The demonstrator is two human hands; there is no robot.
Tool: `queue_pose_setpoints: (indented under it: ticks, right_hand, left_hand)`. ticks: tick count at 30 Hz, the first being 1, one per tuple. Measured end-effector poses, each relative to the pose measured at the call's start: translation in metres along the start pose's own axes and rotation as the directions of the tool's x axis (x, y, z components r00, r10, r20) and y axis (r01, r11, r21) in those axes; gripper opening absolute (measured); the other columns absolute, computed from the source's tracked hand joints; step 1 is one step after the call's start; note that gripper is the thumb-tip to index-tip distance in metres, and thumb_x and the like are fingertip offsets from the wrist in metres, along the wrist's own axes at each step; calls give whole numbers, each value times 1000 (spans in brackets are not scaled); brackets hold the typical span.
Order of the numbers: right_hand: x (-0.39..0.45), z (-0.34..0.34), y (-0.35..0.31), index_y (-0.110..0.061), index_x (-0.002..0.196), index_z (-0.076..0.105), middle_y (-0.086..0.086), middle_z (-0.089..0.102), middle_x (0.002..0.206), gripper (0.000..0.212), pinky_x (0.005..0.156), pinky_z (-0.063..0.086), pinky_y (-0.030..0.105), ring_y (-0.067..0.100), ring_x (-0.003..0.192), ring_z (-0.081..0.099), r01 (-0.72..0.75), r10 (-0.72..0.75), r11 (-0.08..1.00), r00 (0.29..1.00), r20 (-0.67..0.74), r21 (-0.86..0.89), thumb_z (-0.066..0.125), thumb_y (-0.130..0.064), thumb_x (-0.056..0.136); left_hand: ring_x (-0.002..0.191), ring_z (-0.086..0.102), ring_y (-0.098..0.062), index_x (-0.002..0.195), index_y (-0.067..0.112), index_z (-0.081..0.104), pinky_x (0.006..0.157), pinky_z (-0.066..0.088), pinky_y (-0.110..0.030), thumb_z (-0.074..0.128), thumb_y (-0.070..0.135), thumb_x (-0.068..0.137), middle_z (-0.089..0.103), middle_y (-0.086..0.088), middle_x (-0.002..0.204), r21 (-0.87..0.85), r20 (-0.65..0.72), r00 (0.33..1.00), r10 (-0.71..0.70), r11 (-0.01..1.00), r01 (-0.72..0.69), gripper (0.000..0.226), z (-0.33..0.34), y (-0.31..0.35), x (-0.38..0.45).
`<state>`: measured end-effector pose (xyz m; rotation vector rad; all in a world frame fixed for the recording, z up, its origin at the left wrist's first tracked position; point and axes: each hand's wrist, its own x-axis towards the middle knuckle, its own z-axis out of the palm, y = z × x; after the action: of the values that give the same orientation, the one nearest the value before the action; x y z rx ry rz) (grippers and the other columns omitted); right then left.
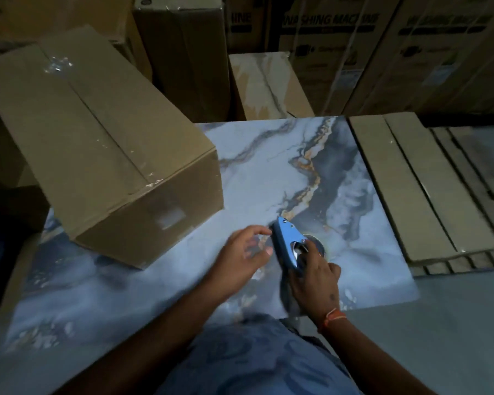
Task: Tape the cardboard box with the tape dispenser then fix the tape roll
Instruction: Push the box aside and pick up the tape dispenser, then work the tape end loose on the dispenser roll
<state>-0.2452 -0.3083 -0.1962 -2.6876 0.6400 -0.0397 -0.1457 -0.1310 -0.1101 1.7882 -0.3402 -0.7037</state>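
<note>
A long brown cardboard box [103, 143] lies at the left on the marbled blue-grey surface [268, 172], clear tape running along its top seam. My right hand [315, 276] grips a blue tape dispenser [287, 243] just above the surface, its nose pointing away from me. The tape roll [320, 246] shows only partly behind the dispenser's far side. My left hand [244, 253] hovers just left of the dispenser with its fingers spread, fingertips close to the blue body; contact is not clear.
Flat folded cartons [422, 189] are stacked at the right edge of the surface. Tall cartons [354, 52], some printed "washing machine", stand along the back. Another marbled slab [265, 86] leans behind the surface.
</note>
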Motion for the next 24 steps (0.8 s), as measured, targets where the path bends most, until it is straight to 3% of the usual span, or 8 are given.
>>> queue_pose_setpoints:
  ticks: [2,4,7,10,15,19,22,24]
  right_hand:
    - [5,-3,14,-10,139,49,-1,73,110,70,73,29,33,28,91,70,74,-71,989,997,-30,127,65,-34,75]
    - [9,-12,26,-14,136,49,-4,71,114,62,76,36,33,22,94,71,178,-169,951,984,-57,252,60,-36,79]
    - [14,-28,40,-18,129,52,-8,69,115,52,79,40,33,13,96,70,278,-260,897,961,-98,344,71,-27,81]
    - [20,-38,45,-18,118,55,-5,66,103,40,74,40,34,18,85,67,357,-325,861,934,-148,362,71,-31,84]
    - [29,-46,46,-17,112,53,1,65,100,42,74,51,39,15,86,62,412,-409,786,906,-112,462,78,-27,81]
    - [45,-76,52,-7,109,60,5,60,103,32,79,51,32,19,93,58,516,-523,662,838,-159,544,69,-17,80]
    - [68,-105,44,-15,105,66,-2,65,101,22,75,45,20,12,92,59,333,-308,708,939,-153,623,66,-21,84]
    - [91,-116,32,-18,102,72,-5,72,100,22,77,44,19,5,91,63,23,-193,614,974,122,789,58,-32,91]
  left_hand:
    - [131,57,-15,114,43,67,114,46,-43,70,39,83,61,6,138,-68,26,997,-68,995,69,31,33,-25,16]
    - [128,60,-15,119,38,68,116,43,-40,70,35,86,66,6,134,-124,-1,997,-79,989,79,33,63,-35,25]
    - [111,67,-9,124,21,64,97,52,-22,64,5,96,70,3,124,-244,-71,994,-88,967,68,33,91,-27,32]
    - [101,69,-8,120,14,65,87,54,-19,60,-6,96,75,11,113,-298,-181,981,-65,955,9,31,108,-9,38]
    - [100,73,-12,99,19,73,85,56,-23,68,-9,89,74,-7,109,-141,-426,905,18,986,-85,31,112,2,43]
    - [102,72,-10,98,12,78,87,55,-18,74,-12,81,68,-14,107,16,-452,877,161,985,-173,30,93,1,43]
    - [109,71,-17,101,25,80,90,57,-23,75,-1,80,65,-7,116,10,-364,910,200,977,-211,33,76,4,40]
    - [112,69,-17,102,30,81,89,58,-25,77,9,80,64,-5,121,126,-275,927,255,965,-228,31,65,8,39]
